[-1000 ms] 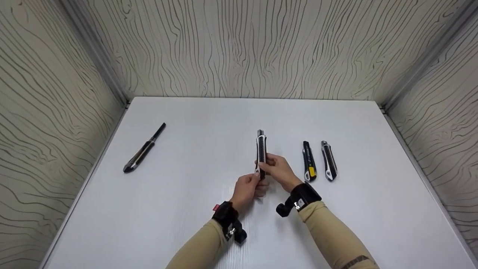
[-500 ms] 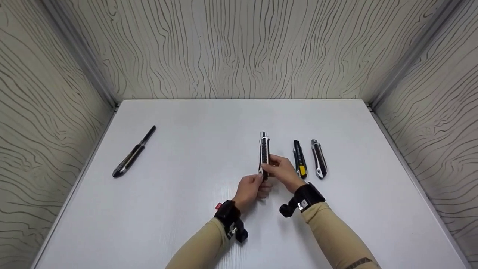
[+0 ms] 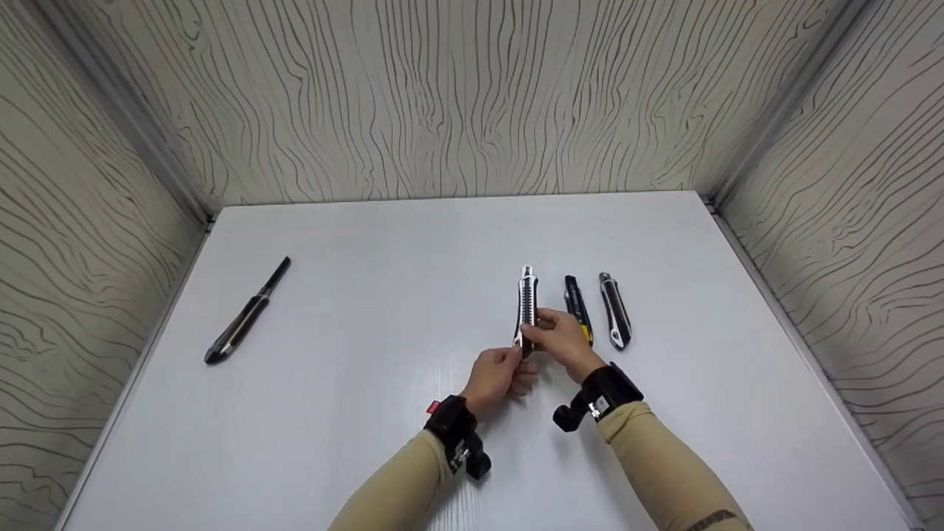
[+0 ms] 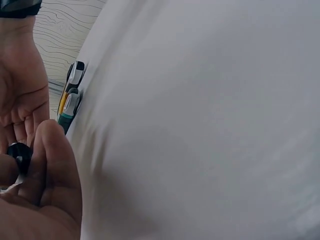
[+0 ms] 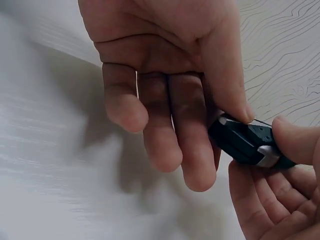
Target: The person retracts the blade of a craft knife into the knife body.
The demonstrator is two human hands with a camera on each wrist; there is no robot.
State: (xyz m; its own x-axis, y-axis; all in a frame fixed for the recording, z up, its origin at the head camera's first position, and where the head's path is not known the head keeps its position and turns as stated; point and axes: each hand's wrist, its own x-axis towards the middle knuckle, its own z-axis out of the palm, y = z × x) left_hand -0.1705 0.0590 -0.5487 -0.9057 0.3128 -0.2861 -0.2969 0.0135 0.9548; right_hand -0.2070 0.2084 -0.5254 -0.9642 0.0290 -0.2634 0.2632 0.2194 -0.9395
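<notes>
Both hands hold a silver-and-dark snap-off utility knife (image 3: 527, 299), nose pointing away from the person, raised over the white table. My left hand (image 3: 495, 376) pinches its butt end between thumb and fingers; in the left wrist view only the dark end (image 4: 21, 155) shows. My right hand (image 3: 560, 339) pinches the handle's lower part from the right side. In the right wrist view its other fingers (image 5: 197, 150) extend beside the knife (image 5: 245, 140). Just beyond the right hand lies a black-and-yellow utility knife (image 3: 576, 299), its lower end partly hidden.
Farther right lies another silver-and-dark utility knife (image 3: 615, 310). At the left, a dark knife-like tool (image 3: 240, 328) with a slim black front end lies slanted. The white table (image 3: 369, 295) has patterned walls (image 3: 428, 96) at back and sides.
Both hands, still gripping the knife, have shifted rightward over the table, closer to the two knives there. The head view has turned slightly right. The grip looks the same.
</notes>
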